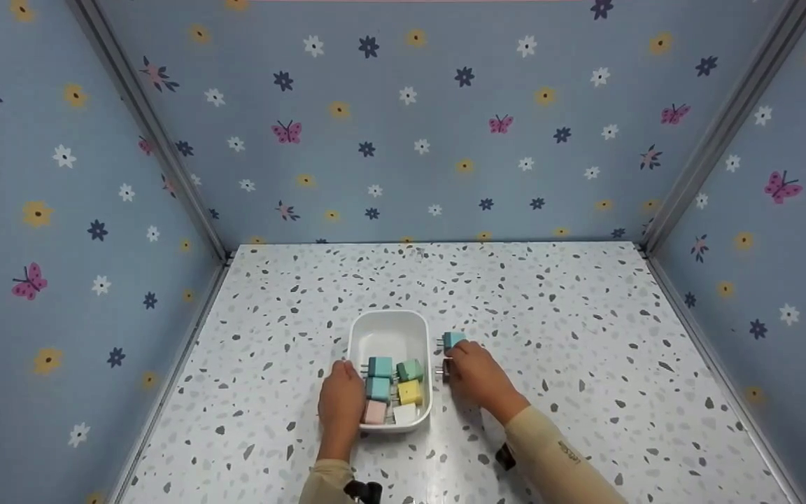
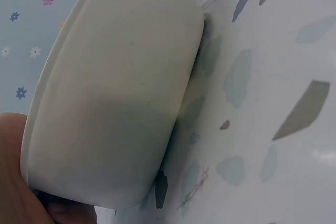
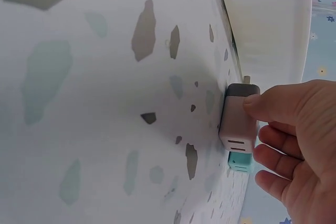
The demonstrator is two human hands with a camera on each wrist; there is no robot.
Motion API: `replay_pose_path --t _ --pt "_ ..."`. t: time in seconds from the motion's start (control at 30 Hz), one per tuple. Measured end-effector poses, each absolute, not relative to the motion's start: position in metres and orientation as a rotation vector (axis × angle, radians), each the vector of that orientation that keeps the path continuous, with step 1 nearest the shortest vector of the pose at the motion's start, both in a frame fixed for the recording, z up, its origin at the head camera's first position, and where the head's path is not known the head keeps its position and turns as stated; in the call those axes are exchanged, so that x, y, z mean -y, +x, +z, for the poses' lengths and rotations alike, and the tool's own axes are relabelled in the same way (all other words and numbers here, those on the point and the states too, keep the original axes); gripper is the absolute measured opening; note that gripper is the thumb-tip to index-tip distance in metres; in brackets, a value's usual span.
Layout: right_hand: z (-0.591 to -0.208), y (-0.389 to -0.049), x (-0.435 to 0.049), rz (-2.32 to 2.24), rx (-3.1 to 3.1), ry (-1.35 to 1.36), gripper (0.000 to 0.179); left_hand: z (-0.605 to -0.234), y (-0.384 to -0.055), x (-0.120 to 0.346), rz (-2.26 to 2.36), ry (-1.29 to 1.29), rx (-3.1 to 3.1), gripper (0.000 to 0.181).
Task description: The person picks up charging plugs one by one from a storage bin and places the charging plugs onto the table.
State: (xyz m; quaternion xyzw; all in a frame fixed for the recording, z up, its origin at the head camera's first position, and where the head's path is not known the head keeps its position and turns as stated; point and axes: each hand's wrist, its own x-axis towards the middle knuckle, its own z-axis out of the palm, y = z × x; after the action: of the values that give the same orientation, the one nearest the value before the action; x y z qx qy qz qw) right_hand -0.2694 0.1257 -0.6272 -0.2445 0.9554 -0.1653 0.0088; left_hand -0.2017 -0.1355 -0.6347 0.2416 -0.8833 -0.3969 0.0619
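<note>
A white plastic container (image 1: 383,325) holds several wall chargers: two turquoise ones (image 1: 378,376), a green one (image 1: 408,369), a yellow one (image 1: 409,392), a white one (image 1: 405,414) and a pink one (image 1: 375,412). My left hand (image 1: 341,402) grips its left side, with part of that hand by the rim in the left wrist view. Right of the container, my right hand (image 1: 476,374) pinches a pale pink charger (image 3: 239,124) with a dark grey prong end, its thumb against one side. Just beyond it lies a turquoise charger (image 1: 453,340), prongs facing the container.
The speckled white table (image 1: 550,294) is bounded by blue flowered panels (image 1: 445,105) at the back and both sides. Grey metal posts (image 1: 718,126) stand at the back corners. Dark wrist mounts (image 1: 364,491) show at both sleeves.
</note>
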Motion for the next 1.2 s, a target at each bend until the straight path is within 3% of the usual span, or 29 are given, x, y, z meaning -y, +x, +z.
replay_pose_path --t 0.37,0.7,1.2 --pt "-0.612 -0.265 -0.123 -0.515 -3.035 -0.855 0.036 -0.637 -0.202 0.136 -1.227 0.731 2.669 0.042" --pt "-0.6 -0.259 -0.115 -0.557 -3.101 -1.048 0.039 -0.637 -0.203 0.135 -1.198 0.743 2.667 0.041" --pt "-0.583 -0.251 -0.095 -0.531 -3.001 -1.072 0.038 -0.639 -0.205 0.136 -1.2 0.761 2.681 0.042"
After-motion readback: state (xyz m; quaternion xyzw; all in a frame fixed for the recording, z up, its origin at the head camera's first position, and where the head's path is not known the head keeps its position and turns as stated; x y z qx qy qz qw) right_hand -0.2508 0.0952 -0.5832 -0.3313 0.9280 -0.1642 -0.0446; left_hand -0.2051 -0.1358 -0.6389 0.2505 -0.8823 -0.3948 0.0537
